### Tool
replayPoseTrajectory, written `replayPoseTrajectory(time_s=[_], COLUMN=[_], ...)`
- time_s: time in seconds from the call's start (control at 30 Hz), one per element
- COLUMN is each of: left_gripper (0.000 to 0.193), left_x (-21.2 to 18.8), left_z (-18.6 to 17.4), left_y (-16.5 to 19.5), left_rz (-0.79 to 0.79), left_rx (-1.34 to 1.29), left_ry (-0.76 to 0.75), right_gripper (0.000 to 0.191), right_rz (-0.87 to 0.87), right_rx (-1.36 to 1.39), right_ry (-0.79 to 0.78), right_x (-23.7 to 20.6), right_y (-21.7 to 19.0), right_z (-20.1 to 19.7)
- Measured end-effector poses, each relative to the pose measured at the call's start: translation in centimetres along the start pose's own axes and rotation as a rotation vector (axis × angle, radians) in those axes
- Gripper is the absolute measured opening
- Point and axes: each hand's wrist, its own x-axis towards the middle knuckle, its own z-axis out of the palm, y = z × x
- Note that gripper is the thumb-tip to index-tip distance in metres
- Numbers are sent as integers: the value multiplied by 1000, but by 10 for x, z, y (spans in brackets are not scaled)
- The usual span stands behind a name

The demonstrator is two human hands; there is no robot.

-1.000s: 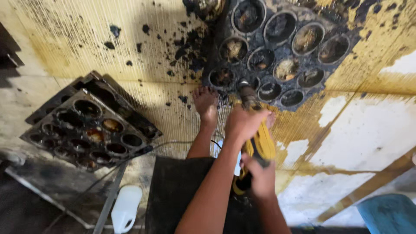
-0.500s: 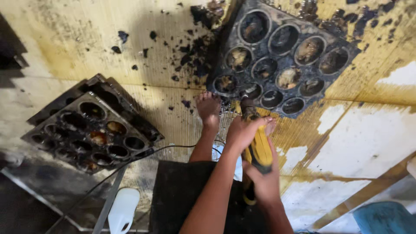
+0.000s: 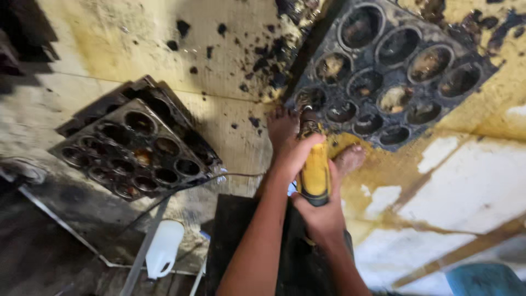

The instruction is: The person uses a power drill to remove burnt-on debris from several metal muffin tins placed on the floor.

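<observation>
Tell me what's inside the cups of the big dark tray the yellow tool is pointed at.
The tray cups hold burnt, yellowish-brown residue; several look dark and crusted. The yellow tool hides the nearest cup's inside.

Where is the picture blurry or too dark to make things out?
Head view: left edge smears with motion blur, and its lower-left corner falls into deep shadow; the yellow power tool, both hands gripping it, and the muffin tray stay fairly sharp in even light.

Crusted matt metal tray [image 3: 402, 82], glossy yellow plastic tool [image 3: 314, 174]
</observation>
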Motion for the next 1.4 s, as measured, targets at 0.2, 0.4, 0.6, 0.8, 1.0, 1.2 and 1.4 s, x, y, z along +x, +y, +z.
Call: replayPoseTrajectory(time_s=[0.2, 0.4, 0.6, 0.8, 1.0, 1.2, 1.4], left_gripper=[67, 65, 74, 83, 85, 63, 51], left_x=[5, 2, 0, -4, -7, -34, 5], left_z=[-1, -14, -14, -7, -3, 1, 25], left_y=[10, 27, 39, 34, 40, 56, 85], left_rz=[303, -122, 291, 179, -186, -145, -116], left_rx=[371, 345, 437, 477, 349, -98, -304], left_ry=[160, -78, 300, 236, 90, 10, -125], right_gripper=[91, 95, 94, 94, 93, 100, 96], right_rz=[-121, -19, 45, 92, -20, 31, 22], right_rx=[237, 292, 198, 168, 215, 201, -75], right_ry=[105, -19, 10, 57, 50, -87, 27], right_x=[5, 5, 9, 10, 9, -12, 18], right_y=[4, -1, -2, -1, -14, -61, -105], right_z=[4, 7, 9, -1, -8, -28, -36])
